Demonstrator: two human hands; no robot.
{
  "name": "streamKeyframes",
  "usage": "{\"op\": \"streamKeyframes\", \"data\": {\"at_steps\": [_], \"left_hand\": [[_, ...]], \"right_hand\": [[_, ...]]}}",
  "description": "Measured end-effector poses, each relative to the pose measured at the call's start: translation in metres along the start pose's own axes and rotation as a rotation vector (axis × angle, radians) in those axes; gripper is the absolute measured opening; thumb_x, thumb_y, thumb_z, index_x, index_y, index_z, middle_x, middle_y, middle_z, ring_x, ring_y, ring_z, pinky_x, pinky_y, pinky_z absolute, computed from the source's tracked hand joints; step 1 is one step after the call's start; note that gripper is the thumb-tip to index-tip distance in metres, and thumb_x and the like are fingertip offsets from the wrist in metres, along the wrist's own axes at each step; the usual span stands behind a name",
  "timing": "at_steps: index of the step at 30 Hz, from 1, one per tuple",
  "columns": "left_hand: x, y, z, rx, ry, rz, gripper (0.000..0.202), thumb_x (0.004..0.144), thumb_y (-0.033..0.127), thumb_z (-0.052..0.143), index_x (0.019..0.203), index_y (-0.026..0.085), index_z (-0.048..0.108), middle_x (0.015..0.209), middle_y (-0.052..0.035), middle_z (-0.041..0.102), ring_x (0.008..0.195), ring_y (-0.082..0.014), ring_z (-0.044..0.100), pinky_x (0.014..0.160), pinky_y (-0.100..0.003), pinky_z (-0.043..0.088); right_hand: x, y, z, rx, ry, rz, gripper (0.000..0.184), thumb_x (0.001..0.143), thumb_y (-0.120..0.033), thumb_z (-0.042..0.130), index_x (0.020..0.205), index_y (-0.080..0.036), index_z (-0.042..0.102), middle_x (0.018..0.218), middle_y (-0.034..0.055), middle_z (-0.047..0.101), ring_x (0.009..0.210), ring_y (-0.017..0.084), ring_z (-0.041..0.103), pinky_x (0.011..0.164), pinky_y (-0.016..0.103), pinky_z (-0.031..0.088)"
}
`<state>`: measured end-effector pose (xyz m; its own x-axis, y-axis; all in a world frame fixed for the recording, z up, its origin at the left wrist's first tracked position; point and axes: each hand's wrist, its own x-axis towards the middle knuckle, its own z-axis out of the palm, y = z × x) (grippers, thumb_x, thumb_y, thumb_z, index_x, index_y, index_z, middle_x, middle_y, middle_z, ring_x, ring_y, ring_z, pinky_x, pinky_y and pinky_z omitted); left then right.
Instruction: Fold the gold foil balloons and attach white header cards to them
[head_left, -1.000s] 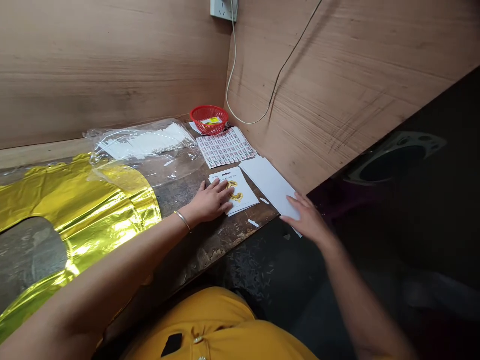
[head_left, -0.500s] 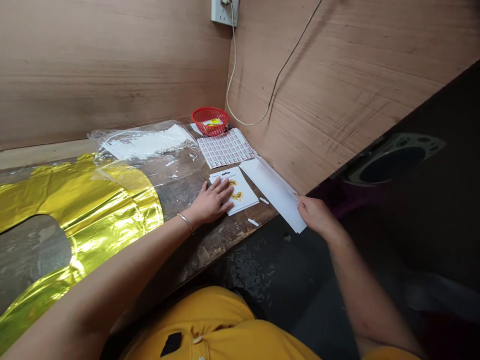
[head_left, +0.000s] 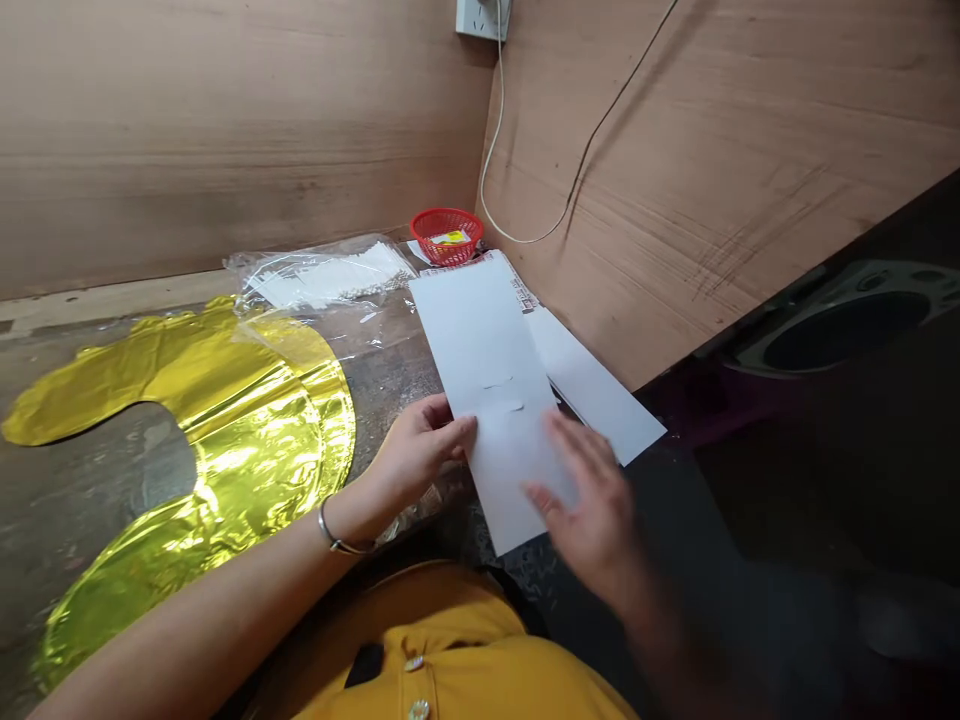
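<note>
A long white card (head_left: 491, 370) with a small slot cut in its middle is held over the table's front edge. My left hand (head_left: 416, 455) pinches its left edge, fingers closed on it. My right hand (head_left: 592, 505), blurred by motion, lies on the card's lower right part with fingers spread. More white cards (head_left: 600, 385) lie in a stack to the right, against the wooden side wall. The small printed card and most of the sticker sheet are hidden behind the held card.
A gold foil balloon (head_left: 247, 420) lies flat on the left of the worn wooden table (head_left: 390, 370). A clear bag of white sticks (head_left: 322, 275) and a red basket (head_left: 448, 232) sit at the back corner. A cable (head_left: 525, 235) hangs from the wall socket (head_left: 480, 15).
My right hand lifted a white card off the stack and brought it left over the small printed card. My left hand left that printed card and took the white card's edge.
</note>
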<state>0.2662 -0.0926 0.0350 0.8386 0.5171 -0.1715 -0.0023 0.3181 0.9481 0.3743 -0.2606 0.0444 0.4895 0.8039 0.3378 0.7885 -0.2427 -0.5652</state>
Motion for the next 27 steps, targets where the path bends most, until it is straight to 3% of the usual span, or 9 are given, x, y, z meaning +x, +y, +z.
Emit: {"op": "streamKeyframes", "data": {"at_steps": [2, 4, 10, 14, 19, 21, 24, 26, 27], "left_hand": [[0.0, -0.004, -0.014, 0.004, -0.029, -0.048, 0.035, 0.071, 0.038, 0.074, 0.094, 0.012, 0.069, 0.086, -0.0066, 0.069, 0.068, -0.0121, 0.06, 0.057, -0.021, 0.048], [-0.002, -0.006, -0.023, 0.016, -0.05, -0.066, 0.032, 0.073, 0.038, 0.073, 0.093, 0.012, 0.07, 0.082, -0.0055, 0.068, 0.064, -0.0107, 0.058, 0.055, -0.021, 0.045], [-0.011, -0.007, -0.027, 0.06, -0.095, -0.07, 0.037, 0.078, 0.045, 0.069, 0.096, 0.013, 0.071, 0.087, -0.0068, 0.069, 0.068, -0.0131, 0.06, 0.058, -0.023, 0.048], [-0.013, -0.005, -0.025, 0.023, -0.036, -0.099, 0.041, 0.076, 0.047, 0.07, 0.097, 0.013, 0.071, 0.084, -0.0057, 0.068, 0.066, -0.0133, 0.059, 0.055, -0.023, 0.049], [-0.016, -0.003, -0.033, -0.102, -0.028, -0.107, 0.038, 0.073, 0.037, 0.075, 0.106, 0.019, 0.067, 0.093, -0.0045, 0.07, 0.071, -0.0142, 0.063, 0.06, -0.024, 0.052], [-0.018, -0.003, -0.036, -0.143, -0.035, -0.105, 0.033, 0.07, 0.033, 0.077, 0.098, 0.019, 0.068, 0.087, -0.0026, 0.069, 0.068, -0.0132, 0.063, 0.058, -0.023, 0.051], [-0.021, -0.003, -0.038, -0.091, -0.027, -0.084, 0.02, 0.069, 0.033, 0.075, 0.076, 0.016, 0.065, 0.067, 0.0004, 0.063, 0.053, -0.01, 0.056, 0.047, -0.019, 0.043], [-0.023, -0.001, -0.037, 0.024, -0.006, 0.01, 0.015, 0.072, 0.029, 0.069, 0.068, 0.016, 0.063, 0.063, 0.0007, 0.061, 0.052, -0.0091, 0.053, 0.046, -0.019, 0.04], [-0.024, 0.0, -0.036, 0.104, 0.01, 0.091, 0.011, 0.073, 0.024, 0.066, 0.067, 0.016, 0.064, 0.064, 0.0003, 0.061, 0.054, -0.0093, 0.054, 0.048, -0.019, 0.04]], "right_hand": [[0.021, 0.013, -0.007, 0.228, -0.017, 0.204, 0.058, 0.087, -0.048, 0.06, 0.137, -0.02, 0.051, 0.121, 0.0152, 0.065, 0.106, 0.03, 0.063, 0.091, 0.05, 0.054], [0.041, 0.026, -0.005, 0.48, -0.126, 0.355, 0.055, 0.081, -0.05, 0.067, 0.124, -0.017, 0.059, 0.102, 0.0121, 0.069, 0.087, 0.025, 0.066, 0.078, 0.043, 0.058], [0.057, 0.04, 0.021, 0.959, -0.27, 0.448, 0.041, 0.073, -0.045, 0.077, 0.104, -0.021, 0.067, 0.098, 0.006, 0.072, 0.089, 0.022, 0.067, 0.085, 0.039, 0.055], [0.052, 0.038, 0.022, 0.973, -0.294, 0.491, 0.031, 0.072, -0.046, 0.078, 0.086, -0.019, 0.072, 0.084, 0.0043, 0.074, 0.077, 0.021, 0.068, 0.076, 0.038, 0.056], [0.049, 0.035, 0.016, 0.987, -0.41, 0.336, 0.025, 0.078, -0.039, 0.074, 0.095, -0.022, 0.074, 0.096, 0.004, 0.075, 0.088, 0.02, 0.067, 0.086, 0.038, 0.052], [0.048, 0.033, 0.013, 1.011, -0.448, 0.345, 0.023, 0.078, -0.037, 0.073, 0.096, -0.024, 0.076, 0.093, 0.0035, 0.074, 0.088, 0.02, 0.067, 0.086, 0.038, 0.052], [0.05, 0.032, 0.006, 1.025, -0.519, 0.385, 0.008, 0.073, -0.029, 0.074, 0.077, -0.023, 0.078, 0.086, 0.003, 0.073, 0.079, 0.018, 0.066, 0.075, 0.034, 0.053], [0.054, 0.033, 0.001, 1.039, -0.502, 0.393, 0.008, 0.072, -0.026, 0.073, 0.066, -0.021, 0.076, 0.092, 0.0044, 0.072, 0.08, 0.018, 0.066, 0.071, 0.032, 0.053], [0.057, 0.034, 0.0, 1.05, -0.462, 0.396, 0.008, 0.073, -0.027, 0.072, 0.07, -0.021, 0.077, 0.098, 0.0051, 0.072, 0.083, 0.018, 0.066, 0.071, 0.032, 0.054]]}}
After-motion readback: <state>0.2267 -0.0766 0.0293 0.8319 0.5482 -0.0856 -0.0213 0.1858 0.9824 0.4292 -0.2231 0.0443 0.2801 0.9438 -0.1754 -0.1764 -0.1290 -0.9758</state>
